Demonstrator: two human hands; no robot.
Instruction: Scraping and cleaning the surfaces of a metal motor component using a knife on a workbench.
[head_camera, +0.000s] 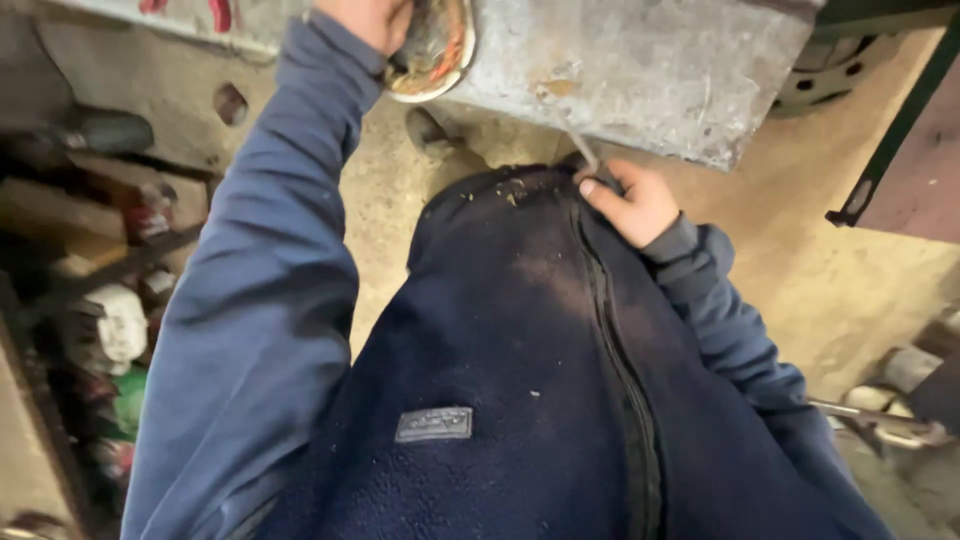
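1. Nearest to us, our dark blue fleece jacket (520, 400) fills the lower middle of the view, with its zip running down the front and a small grey patch sewn on the chest. Bits of dust and chaff cling to the upper hem.

2. Just beyond the jacket's top edge, our right hand (632, 205) is curled shut around a thin metal tool (586, 154). The thumb is pressed over the shaft, and the tool's tip pokes up towards the underside of the grey metal slab (640, 70). We cannot tell what kind of tool it is, as most of it is hidden in the fist.

3. At the right edge, low down, a shiny metal bar (880, 420) lies on the sandy floor (850, 270), well apart from both hands.

4. On the left, a cluttered shelf (90, 270) holds blurred boxes and containers; we cannot make them out.

5. Farther off, our left arm stretches up along the left side. Our left hand (370, 20) is at the top edge, fingers closed on a round, worn metal part (435, 50) with rusty orange marks, which sits against the slab's near edge.

6. Farthest away, the scratched, pitted slab spans the top of the view, and a dark green metal frame (900, 120) slants down at the top right.
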